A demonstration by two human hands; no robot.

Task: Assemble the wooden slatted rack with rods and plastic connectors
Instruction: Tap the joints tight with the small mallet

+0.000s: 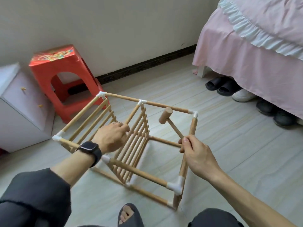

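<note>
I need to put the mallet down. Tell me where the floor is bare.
Bare floor lies right of the rack, between it and the shoes under the bed. More lies beyond the rack, toward the wall. It is crowded left, by the red stool and white cabinet.

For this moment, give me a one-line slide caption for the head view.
Left hand steadies the wooden rack on the floor while the right hand holds a small wooden mallet raised over it.
</note>
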